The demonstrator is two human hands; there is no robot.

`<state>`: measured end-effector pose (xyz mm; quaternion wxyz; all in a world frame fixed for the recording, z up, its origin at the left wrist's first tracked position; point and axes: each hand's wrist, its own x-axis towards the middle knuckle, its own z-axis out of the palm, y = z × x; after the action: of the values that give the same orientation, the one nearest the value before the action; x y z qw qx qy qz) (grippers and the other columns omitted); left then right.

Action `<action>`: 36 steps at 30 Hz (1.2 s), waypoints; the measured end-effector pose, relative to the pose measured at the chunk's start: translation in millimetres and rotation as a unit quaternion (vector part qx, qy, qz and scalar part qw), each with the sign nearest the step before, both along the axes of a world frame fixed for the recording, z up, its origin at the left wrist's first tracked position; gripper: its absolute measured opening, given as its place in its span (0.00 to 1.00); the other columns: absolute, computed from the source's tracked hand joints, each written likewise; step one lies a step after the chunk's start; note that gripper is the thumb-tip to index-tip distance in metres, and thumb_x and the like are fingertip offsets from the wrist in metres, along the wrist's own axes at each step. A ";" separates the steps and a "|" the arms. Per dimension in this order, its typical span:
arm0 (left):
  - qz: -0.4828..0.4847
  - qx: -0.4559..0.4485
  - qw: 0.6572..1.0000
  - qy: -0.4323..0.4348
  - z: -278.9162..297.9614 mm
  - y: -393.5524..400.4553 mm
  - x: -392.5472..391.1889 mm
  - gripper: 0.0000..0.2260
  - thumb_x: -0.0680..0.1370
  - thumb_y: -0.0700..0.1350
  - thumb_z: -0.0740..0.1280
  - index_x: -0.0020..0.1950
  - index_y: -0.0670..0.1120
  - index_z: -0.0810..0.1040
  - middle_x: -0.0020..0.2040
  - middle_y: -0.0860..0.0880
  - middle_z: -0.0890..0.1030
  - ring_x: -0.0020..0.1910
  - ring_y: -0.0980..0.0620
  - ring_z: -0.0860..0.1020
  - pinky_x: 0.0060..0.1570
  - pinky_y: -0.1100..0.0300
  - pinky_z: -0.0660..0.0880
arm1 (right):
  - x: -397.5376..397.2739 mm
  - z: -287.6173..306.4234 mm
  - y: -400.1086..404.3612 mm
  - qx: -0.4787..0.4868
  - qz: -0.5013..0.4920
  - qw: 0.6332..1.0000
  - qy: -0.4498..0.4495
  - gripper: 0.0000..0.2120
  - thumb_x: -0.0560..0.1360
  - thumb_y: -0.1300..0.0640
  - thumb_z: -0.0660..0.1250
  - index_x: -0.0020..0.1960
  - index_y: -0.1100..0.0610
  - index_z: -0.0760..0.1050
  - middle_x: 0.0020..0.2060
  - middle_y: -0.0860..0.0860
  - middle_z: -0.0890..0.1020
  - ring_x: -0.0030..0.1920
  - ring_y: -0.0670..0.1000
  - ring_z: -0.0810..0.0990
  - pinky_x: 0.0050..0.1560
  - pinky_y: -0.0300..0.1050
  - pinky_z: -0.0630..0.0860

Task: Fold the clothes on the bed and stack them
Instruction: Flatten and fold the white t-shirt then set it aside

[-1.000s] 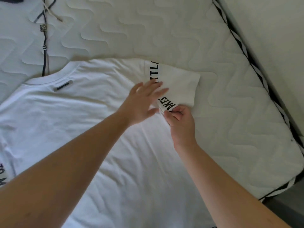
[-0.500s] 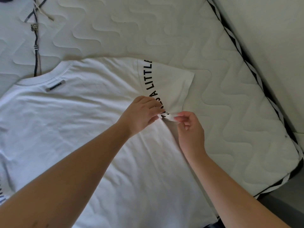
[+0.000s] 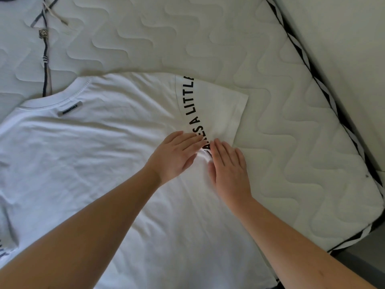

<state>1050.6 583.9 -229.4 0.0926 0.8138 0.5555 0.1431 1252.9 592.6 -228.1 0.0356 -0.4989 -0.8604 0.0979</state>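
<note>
Fingers of the left hand [image 3: 177, 155] and right hand [image 3: 228, 165] lay straight and flat, pressing the white T-shirt [image 3: 100, 155] spread across the bed [image 3: 281, 126], mid-frame near its sleeve [image 3: 220, 105].

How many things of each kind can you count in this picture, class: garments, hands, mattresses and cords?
Garments: 1, the white T-shirt
Hands: 2, the left hand and the right hand, both flat on the T-shirt
Mattresses: 1, the quilted mattress
Cords: 1, the dark cord with a metal bead
Total: 5
</note>
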 end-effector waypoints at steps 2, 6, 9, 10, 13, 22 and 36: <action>-0.013 -0.042 0.999 0.014 -0.2 -8.5 -2.4 0.19 0.81 0.46 0.61 0.71 0.44 0.74 0.70 0.49 0.76 0.70 0.48 0.73 0.70 0.47 0.68 | 4.4 3.7 -7.2 -0.028 0.012 0.999 -0.031 0.25 0.80 0.54 0.58 0.76 0.57 0.64 0.75 0.52 0.66 0.75 0.52 0.65 0.74 0.57 0.61; 0.011 -0.025 0.999 -0.029 2.9 -6.6 -0.8 0.15 0.80 0.46 0.61 0.63 0.44 0.81 0.63 0.49 0.81 0.64 0.48 0.78 0.69 0.46 0.68 | 8.4 19.3 6.5 -0.062 0.008 0.998 0.022 0.22 0.78 0.56 0.53 0.69 0.57 0.74 0.68 0.51 0.76 0.70 0.53 0.72 0.72 0.55 0.62; 0.135 0.020 0.987 -0.081 10.7 15.4 12.3 0.11 0.80 0.44 0.62 0.51 0.43 0.83 0.52 0.48 0.84 0.54 0.45 0.81 0.66 0.48 0.69 | -1.7 29.2 32.6 -0.054 -0.031 0.993 0.100 0.20 0.78 0.62 0.55 0.68 0.61 0.73 0.67 0.54 0.77 0.69 0.57 0.73 0.71 0.54 0.65; 0.193 0.015 0.977 -0.088 12.6 25.7 18.5 0.10 0.80 0.44 0.61 0.52 0.43 0.82 0.53 0.47 0.83 0.56 0.44 0.80 0.67 0.48 0.68 | -8.0 31.0 42.6 -0.050 -0.044 0.991 0.120 0.20 0.78 0.64 0.56 0.69 0.62 0.72 0.68 0.56 0.75 0.70 0.57 0.71 0.71 0.54 0.64; 0.315 -0.097 0.941 -0.069 9.4 52.7 36.5 0.20 0.82 0.48 0.58 0.72 0.43 0.71 0.74 0.44 0.70 0.75 0.45 0.65 0.76 0.49 0.53 | -28.2 32.7 76.7 -0.037 -0.056 0.985 0.157 0.21 0.79 0.68 0.56 0.72 0.63 0.68 0.72 0.57 0.70 0.73 0.57 0.67 0.74 0.53 0.61; 0.271 -0.099 0.952 0.099 -33.2 28.5 2.5 0.34 0.82 0.62 0.47 0.81 0.41 0.51 0.81 0.42 0.51 0.80 0.46 0.49 0.77 0.44 0.50 | -107.5 11.6 149.6 -0.057 0.093 0.989 0.096 0.24 0.83 0.60 0.53 0.78 0.60 0.56 0.78 0.54 0.59 0.78 0.53 0.54 0.77 0.48 0.53; 0.277 -0.083 0.956 0.045 -46.8 31.1 -3.2 0.39 0.77 0.63 0.56 0.80 0.40 0.53 0.81 0.44 0.53 0.80 0.48 0.52 0.76 0.42 0.54 | -127.8 -24.4 192.2 -0.003 0.198 0.978 -0.068 0.28 0.83 0.43 0.47 0.80 0.52 0.53 0.79 0.51 0.55 0.79 0.51 0.52 0.78 0.55 0.48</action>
<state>1047.4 614.9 -276.2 0.0916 0.6227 0.7729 0.0800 1125.1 784.8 -252.5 -0.0448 -0.3246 -0.9421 0.0711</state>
